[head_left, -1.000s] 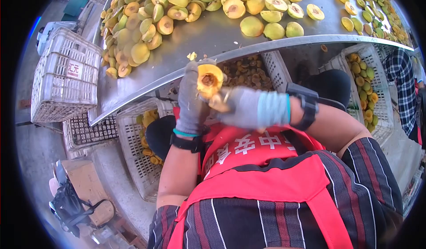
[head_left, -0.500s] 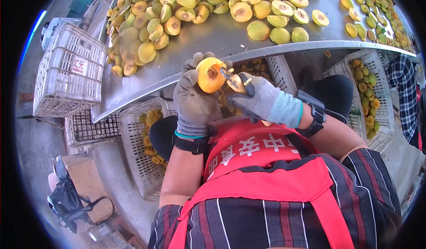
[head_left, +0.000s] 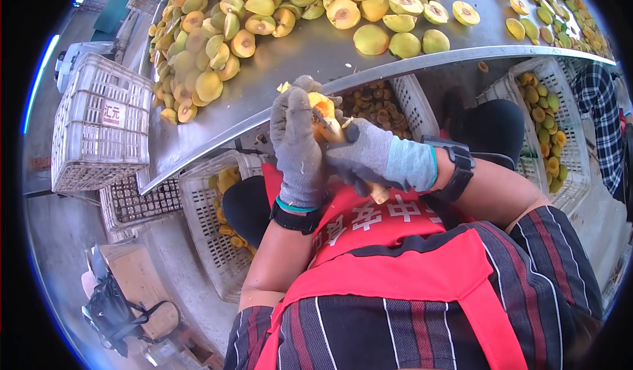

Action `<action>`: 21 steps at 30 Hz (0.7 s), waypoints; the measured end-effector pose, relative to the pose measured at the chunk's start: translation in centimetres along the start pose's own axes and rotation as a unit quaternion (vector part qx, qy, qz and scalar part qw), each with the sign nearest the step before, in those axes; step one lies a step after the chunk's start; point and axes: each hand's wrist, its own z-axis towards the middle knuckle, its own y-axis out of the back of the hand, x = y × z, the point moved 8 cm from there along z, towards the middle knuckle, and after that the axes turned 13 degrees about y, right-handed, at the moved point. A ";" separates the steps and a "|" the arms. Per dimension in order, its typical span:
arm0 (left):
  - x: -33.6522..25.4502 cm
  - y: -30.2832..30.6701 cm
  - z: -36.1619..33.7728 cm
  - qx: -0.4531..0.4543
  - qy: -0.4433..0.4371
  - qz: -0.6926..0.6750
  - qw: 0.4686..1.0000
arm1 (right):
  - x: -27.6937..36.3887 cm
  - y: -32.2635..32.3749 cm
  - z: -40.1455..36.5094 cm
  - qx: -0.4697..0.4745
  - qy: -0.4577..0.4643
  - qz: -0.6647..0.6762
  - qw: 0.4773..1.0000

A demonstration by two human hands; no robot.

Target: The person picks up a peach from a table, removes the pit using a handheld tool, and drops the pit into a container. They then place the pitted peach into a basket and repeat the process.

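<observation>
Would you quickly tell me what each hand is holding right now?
Left hand: closed around a peach half.
Right hand: closed on a small tool, its tip at the peach half.

Bright daylight, glare on steel table (head_left: pixel 310 50); fisheye bends edges, black vignette in corners; hands slightly motion-blurred, shade under table.

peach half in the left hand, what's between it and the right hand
Head view: a small tool bridges them. The right hand grips its dark handle, and its thin metal end reaches the peach half held in the left hand.
</observation>
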 end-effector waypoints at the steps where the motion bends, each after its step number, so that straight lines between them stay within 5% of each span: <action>1: -0.3 -0.2 -0.3 0.016 -0.011 0.007 1.000 | 0.8 -0.3 0.1 0.045 0.072 0.026 0.996; 6: 0.2 0.0 -0.2 0.012 0.017 0.004 1.000 | -0.7 0.4 0.4 -0.031 0.034 0.008 0.999; 7: 0.2 0.1 -0.2 -0.001 0.017 0.021 1.000 | -1.4 1.9 1.8 -0.123 0.181 -0.206 0.954; 8: 0.2 0.2 -0.2 -0.014 0.017 0.037 0.999 | 1.4 1.8 0.9 -0.205 0.313 -0.404 0.835; 10: 0.5 0.3 -0.2 -0.039 0.019 0.069 0.997 | 0.7 2.2 1.1 -0.196 0.303 -0.351 0.864; 12: 0.7 0.4 -0.1 -0.065 0.021 0.099 0.993 | -1.3 -0.5 2.5 0.048 0.100 -0.192 0.975; 13: 0.5 0.5 0.0 -0.063 0.001 0.089 0.994 | -0.6 -0.3 0.8 0.013 -0.006 -0.043 0.999; 18: -0.6 -0.3 0.0 -0.008 0.002 0.071 0.997 | 0.9 0.2 -0.7 0.040 0.075 0.115 0.990; 21: -0.1 -1.8 -0.1 0.168 0.064 0.012 0.984 | 1.2 -0.6 -1.2 0.136 0.118 0.188 0.966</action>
